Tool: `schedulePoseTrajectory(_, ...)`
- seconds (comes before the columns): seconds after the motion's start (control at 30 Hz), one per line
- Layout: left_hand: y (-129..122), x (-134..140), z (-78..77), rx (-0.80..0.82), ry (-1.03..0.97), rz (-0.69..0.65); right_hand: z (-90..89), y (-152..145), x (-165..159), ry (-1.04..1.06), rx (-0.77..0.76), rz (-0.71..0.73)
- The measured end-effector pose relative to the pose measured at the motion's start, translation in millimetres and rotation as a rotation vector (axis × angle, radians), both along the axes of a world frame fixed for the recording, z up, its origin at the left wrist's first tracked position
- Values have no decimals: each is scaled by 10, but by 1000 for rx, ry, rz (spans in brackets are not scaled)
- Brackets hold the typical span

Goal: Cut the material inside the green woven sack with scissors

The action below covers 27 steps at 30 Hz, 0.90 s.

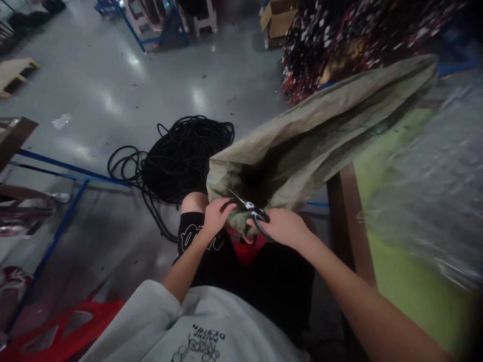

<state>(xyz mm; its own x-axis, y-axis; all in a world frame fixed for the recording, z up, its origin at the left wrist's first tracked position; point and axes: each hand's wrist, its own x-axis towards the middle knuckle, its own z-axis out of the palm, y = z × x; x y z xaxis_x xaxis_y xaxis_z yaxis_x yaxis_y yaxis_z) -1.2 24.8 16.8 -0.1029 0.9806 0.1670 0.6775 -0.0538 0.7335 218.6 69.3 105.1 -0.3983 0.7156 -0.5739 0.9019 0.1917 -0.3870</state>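
My right hand [285, 226] is closed around the black handles of a pair of scissors [250, 206], whose blades point up and to the left. Pinched in my left hand [216, 219] is a short black piece [228, 203] that looks like cord, close to the blades; its exact kind is unclear. Both hands are over the near edge of a large olive-grey sack [320, 108]. The sack's mouth gapes upward between my knees, and its far end stretches up to the right. What lies inside it is dark and hidden.
A heap of coiled black cable [181, 156] lies on the floor beyond my left knee. To the right is a green-topped table [381, 221] bearing clear plastic sheeting [437, 181]. Red-black wire bundles [309, 55] and a cardboard box [279, 20] are ahead; a red stool [64, 332] is lower left.
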Motion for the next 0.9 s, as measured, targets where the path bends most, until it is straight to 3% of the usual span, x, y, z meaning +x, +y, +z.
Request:
schedulePoseTrajectory(0.17, -71, -96, -33, 72, -87, 20, 9, -105, -68, 102, 38, 31)
schedulePoseTrajectory(0.4, -156, -233, -38, 27, -153, -51, -5, -266, -104, 196, -34, 24)
schedulePoseTrajectory(0.53, -175, -221, 2, 33, -166, -131, -30, -262, -96, 317, 6, 54)
schedulePoseTrajectory(0.77, -149, -315, 36, -112, -277, -112, -14, -211, -25, 270, 114, 21)
schedulePoseTrajectory(0.9, -101, -291, 152, -66, -214, -108, -52, -141, 22, 175, 238, -80)
